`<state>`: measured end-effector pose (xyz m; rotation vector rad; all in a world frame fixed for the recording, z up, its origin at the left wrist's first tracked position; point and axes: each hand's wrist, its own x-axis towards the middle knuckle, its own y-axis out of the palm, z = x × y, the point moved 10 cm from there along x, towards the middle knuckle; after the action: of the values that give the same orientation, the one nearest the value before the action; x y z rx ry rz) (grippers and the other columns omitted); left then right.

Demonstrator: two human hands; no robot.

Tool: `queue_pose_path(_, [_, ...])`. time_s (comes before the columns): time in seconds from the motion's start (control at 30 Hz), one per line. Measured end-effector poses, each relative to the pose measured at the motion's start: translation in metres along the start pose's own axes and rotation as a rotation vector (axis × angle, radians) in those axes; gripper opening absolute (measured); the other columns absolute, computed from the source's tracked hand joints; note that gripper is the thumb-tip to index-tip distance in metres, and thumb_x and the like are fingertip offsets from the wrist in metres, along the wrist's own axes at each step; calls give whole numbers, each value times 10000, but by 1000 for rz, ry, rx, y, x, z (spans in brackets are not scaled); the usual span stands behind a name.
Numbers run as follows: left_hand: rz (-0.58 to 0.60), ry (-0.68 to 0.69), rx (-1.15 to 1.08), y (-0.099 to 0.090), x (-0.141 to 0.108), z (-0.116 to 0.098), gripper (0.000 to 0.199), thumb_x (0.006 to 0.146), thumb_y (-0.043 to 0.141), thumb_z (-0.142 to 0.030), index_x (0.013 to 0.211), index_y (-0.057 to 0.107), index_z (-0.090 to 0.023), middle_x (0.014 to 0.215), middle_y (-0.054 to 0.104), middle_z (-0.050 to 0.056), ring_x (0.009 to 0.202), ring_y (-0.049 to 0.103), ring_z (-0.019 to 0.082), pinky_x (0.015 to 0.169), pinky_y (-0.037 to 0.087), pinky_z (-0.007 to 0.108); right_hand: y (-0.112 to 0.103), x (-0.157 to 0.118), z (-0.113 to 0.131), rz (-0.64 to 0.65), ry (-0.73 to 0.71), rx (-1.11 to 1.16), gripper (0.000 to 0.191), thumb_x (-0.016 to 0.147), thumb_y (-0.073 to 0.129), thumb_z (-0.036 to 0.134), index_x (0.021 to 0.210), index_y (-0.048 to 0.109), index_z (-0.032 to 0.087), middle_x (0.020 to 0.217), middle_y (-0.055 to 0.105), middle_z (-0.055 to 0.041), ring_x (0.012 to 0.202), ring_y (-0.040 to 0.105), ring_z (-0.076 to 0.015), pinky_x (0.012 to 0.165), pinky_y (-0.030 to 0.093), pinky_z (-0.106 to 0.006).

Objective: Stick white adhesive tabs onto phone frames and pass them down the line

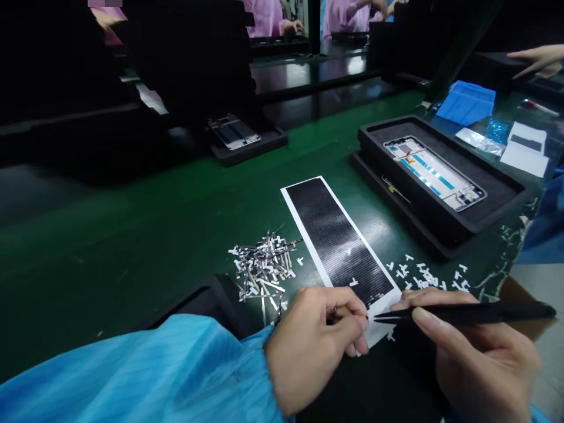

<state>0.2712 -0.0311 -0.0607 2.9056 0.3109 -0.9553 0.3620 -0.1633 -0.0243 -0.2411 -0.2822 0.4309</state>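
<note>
My right hand (pixel 480 352) grips black tweezers (pixel 467 313), their tips pointing left toward my left hand (pixel 321 341). The left fingers are pinched together; a tiny dark bit shows at the fingertips, too small to name. Both hands are over the near end of a white sheet (pixel 304 235) covered with rows of small black stickers (pixel 339 235). Two small white pieces lie on the black area. Left of the sheet is a pile of thin metallic and white strips (pixel 264 264). Small white T-shaped scraps (pixel 427 276) are scattered to its right.
A black foam tray (pixel 506 194) at right holds a phone frame (pixel 436 173) and rests on another tray. A second phone frame (pixel 233 132) lies farther back. A blue bin (pixel 467 103) stands back right. Another dark tray (pixel 211 299) is beside my left sleeve. Co-workers' hands show beyond.
</note>
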Motion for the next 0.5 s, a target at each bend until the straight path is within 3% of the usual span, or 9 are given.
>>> queue_pose_path(0.1, [1, 14, -17, -3, -2, -3, 150, 747, 519, -134, 613, 585, -147, 571, 611, -7, 582, 530, 118, 609, 403, 228, 3, 1, 7, 15, -45, 69, 40, 782, 691, 290, 812, 699, 266, 825, 692, 9, 781, 650, -186, 663, 534, -223])
queue_pose_path(0.17, [-67, 81, 40, -11, -5, -14, 141, 726, 544, -142, 594, 593, -153, 586, 567, -20, 601, 499, 116, 605, 377, 228, 7, 2, 13, 38, -61, 96, 38, 813, 656, 280, 813, 685, 254, 825, 685, 3, 806, 645, -184, 685, 523, -221])
queue_pose_path(0.27, [-180, 207, 65, -21, -16, -35, 147, 717, 572, -147, 572, 591, -155, 562, 478, -41, 571, 431, 98, 555, 336, 215, 26, 1, 27, 186, -98, 123, 108, 855, 588, 242, 773, 657, 220, 746, 644, -8, 713, 622, -155, 603, 496, -197])
queue_pose_path(0.37, [-163, 220, -153, -19, -25, -41, 141, 728, 538, -99, 595, 552, -145, 509, 488, -50, 495, 447, 78, 517, 357, 190, 47, -7, 43, 330, -154, 115, 72, 841, 600, 213, 798, 654, 231, 690, 601, 13, 579, 556, -112, 500, 428, -180])
queue_pose_path(0.5, [-167, 233, -331, -21, -37, -38, 119, 713, 509, -63, 624, 537, -138, 543, 578, -18, 529, 554, 95, 571, 427, 187, 57, -14, 48, 416, -147, 138, 94, 846, 596, 192, 796, 659, 242, 709, 633, 4, 642, 598, -147, 547, 436, -211])
